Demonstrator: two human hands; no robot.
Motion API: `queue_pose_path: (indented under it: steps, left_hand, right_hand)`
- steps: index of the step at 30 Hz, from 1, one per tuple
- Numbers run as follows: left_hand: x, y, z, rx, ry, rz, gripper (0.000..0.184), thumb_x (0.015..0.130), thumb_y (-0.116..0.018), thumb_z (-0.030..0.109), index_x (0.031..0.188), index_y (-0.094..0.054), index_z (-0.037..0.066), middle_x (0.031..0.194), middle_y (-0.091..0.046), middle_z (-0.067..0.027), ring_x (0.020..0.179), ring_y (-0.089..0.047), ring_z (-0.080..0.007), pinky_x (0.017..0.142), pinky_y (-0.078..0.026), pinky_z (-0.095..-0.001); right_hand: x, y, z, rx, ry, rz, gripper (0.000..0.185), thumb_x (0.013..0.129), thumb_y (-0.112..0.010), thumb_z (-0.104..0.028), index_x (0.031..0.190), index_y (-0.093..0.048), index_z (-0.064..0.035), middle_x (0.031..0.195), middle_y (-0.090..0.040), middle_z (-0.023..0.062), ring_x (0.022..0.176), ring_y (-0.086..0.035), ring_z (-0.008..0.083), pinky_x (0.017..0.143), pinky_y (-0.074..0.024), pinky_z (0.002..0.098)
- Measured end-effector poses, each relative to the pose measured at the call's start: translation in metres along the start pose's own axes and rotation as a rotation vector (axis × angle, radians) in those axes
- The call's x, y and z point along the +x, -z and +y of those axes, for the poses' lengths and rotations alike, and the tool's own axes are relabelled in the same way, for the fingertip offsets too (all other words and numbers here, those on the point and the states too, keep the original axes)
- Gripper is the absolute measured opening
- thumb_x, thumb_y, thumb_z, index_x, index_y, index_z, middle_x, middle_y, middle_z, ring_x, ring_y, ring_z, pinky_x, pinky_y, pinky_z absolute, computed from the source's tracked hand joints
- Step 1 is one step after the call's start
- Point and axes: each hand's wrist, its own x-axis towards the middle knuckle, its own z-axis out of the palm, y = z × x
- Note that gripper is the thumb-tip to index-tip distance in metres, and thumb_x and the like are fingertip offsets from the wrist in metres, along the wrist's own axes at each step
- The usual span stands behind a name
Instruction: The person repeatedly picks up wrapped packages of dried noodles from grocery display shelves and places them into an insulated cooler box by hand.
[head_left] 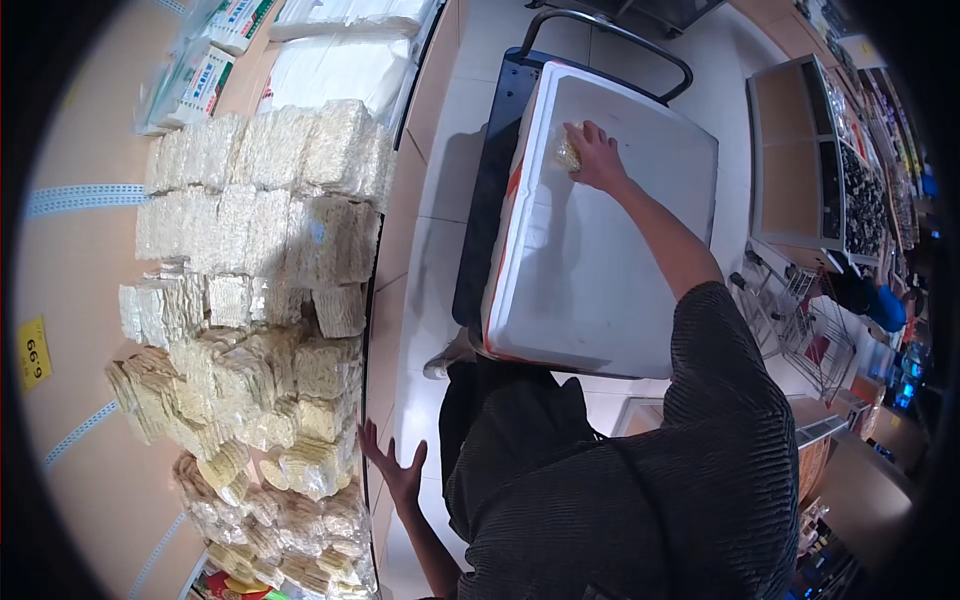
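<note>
Right now I have the right hand [598, 157] stretched over the large white foam box [620, 260], thumb and index finger narrowed around a small, pale-yellow packet in clear wrap [567, 155]. That packet is inside the box, beside its left wall and toward the far end. I can't tell whether its underside touches the box floor.

My forearm slants in over the right side of the box, and the white floor stretches from the packet down to the near rim. The box sits on a dark-blue flatbed cart [478, 235], whose bed shows as a strip along the left; its curved metal handle [610, 22] arches past the far edge.

The left hand [400, 468] holds nothing, fingers spread wide, near the dark front edge of the tan shelf [75, 270]. Rows of wrapped, pale dried noodle blocks [260, 225] run right up to that edge. Between shelf and cart I see a lane of light floor tiles [430, 175].
</note>
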Motion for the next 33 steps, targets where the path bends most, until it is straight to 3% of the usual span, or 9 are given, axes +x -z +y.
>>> queue_pose_path:
  steps: [5, 12, 16, 18, 24, 26, 28, 29, 33]
  left_hand:
    - [-0.081, 0.001, -0.046, -0.159, 0.321, 0.132, 0.122, 0.078, -0.091, 0.017, 0.169, -0.009, 0.018, 0.169, -0.026, -0.0179, 0.155, -0.029, -0.0400, 0.115, -0.042, -0.0640]
    - [-0.136, -0.024, -0.105, -0.248, 0.558, 0.166, 0.117, 0.077, -0.089, 0.011, 0.167, -0.014, 0.020, 0.166, -0.031, -0.0141, 0.151, -0.035, -0.0368, 0.110, -0.046, -0.0586]
    - [-0.144, -0.025, -0.118, -0.249, 0.595, 0.207, 0.123, 0.074, -0.094, 0.022, 0.167, -0.013, 0.019, 0.164, -0.031, -0.0156, 0.150, -0.036, -0.0381, 0.110, -0.047, -0.0620]
    - [-0.143, -0.019, -0.115, -0.209, 0.602, 0.229, 0.125, 0.073, -0.095, 0.028, 0.166, -0.012, 0.015, 0.164, -0.032, -0.0164, 0.151, -0.035, -0.0381, 0.111, -0.045, -0.0632]
    - [-0.152, -0.015, -0.119, -0.201, 0.589, 0.312, 0.122, 0.075, -0.093, 0.034, 0.166, -0.015, 0.012, 0.163, -0.033, -0.0210, 0.150, -0.038, -0.0394, 0.112, -0.045, -0.0641]
    - [-0.155, -0.011, -0.121, -0.158, 0.555, 0.366, 0.115, 0.078, -0.091, 0.028, 0.165, -0.019, 0.012, 0.162, -0.035, -0.0190, 0.148, -0.041, -0.0384, 0.111, -0.046, -0.0613]
    - [-0.153, -0.005, -0.121, -0.113, 0.503, 0.490, 0.098, 0.083, -0.087, 0.015, 0.161, -0.028, 0.012, 0.159, -0.042, -0.0153, 0.142, -0.049, -0.0347, 0.109, -0.049, -0.0557]
    - [-0.148, 0.004, -0.113, -0.082, 0.457, 0.581, 0.086, 0.084, -0.083, 0.010, 0.157, -0.036, 0.010, 0.153, -0.049, -0.0129, 0.137, -0.054, -0.0318, 0.107, -0.051, -0.0521]
    - [-0.120, 0.059, -0.089, 0.002, 0.310, 0.853, 0.070, 0.084, -0.082, 0.007, 0.145, -0.049, 0.006, 0.140, -0.059, -0.0128, 0.126, -0.061, -0.0285, 0.099, -0.053, -0.0432]
  right_hand:
    - [0.044, -0.047, 0.028, -0.139, 0.165, -0.072, 0.114, 0.063, -0.094, -0.022, 0.161, -0.036, -0.0283, 0.156, -0.039, 0.0174, 0.147, -0.039, 0.0403, 0.112, -0.0379, 0.0634]
    - [0.068, -0.085, 0.035, -0.152, 0.138, -0.102, 0.109, 0.066, -0.093, -0.029, 0.158, -0.036, -0.0186, 0.159, -0.036, 0.0202, 0.152, -0.032, 0.0426, 0.114, -0.0369, 0.0669]
    - [0.083, -0.134, 0.069, -0.205, 0.348, 0.017, 0.070, 0.082, -0.082, -0.044, 0.142, -0.061, -0.0139, 0.147, -0.048, 0.0224, 0.141, -0.044, 0.0471, 0.109, -0.0412, 0.0673]
    - [0.090, -0.158, 0.083, -0.249, 0.420, 0.072, 0.070, 0.087, -0.076, -0.047, 0.146, -0.057, -0.0147, 0.145, -0.050, 0.0203, 0.136, -0.048, 0.0471, 0.105, -0.0443, 0.0670]
    - [0.126, -0.236, 0.170, -0.418, 0.479, 0.152, 0.096, 0.087, -0.073, -0.057, 0.161, -0.032, -0.0112, 0.161, -0.033, 0.0277, 0.147, -0.029, 0.0560, 0.103, -0.0328, 0.0811]
    - [0.097, -0.164, 0.100, -0.283, 0.074, -0.025, 0.100, 0.091, -0.071, -0.060, 0.163, -0.025, -0.0089, 0.164, -0.026, 0.0290, 0.149, -0.028, 0.0543, 0.111, -0.0327, 0.0769]
    - [0.077, -0.142, 0.070, 0.065, 0.136, 0.269, 0.116, 0.085, -0.075, -0.069, 0.166, -0.019, -0.0083, 0.167, -0.023, 0.0256, 0.154, -0.023, 0.0489, 0.117, -0.0330, 0.0692]
    - [0.067, -0.133, 0.070, 0.033, -0.005, 0.130, 0.123, 0.079, -0.080, -0.070, 0.167, -0.018, -0.0111, 0.169, -0.018, 0.0232, 0.155, -0.019, 0.0483, 0.119, -0.0334, 0.0673]
    - [0.014, -0.118, 0.050, 0.116, -0.103, 0.275, 0.109, 0.070, -0.096, -0.049, 0.154, -0.039, -0.0101, 0.150, -0.040, 0.0248, 0.138, -0.041, 0.0484, 0.113, -0.0398, 0.0664]
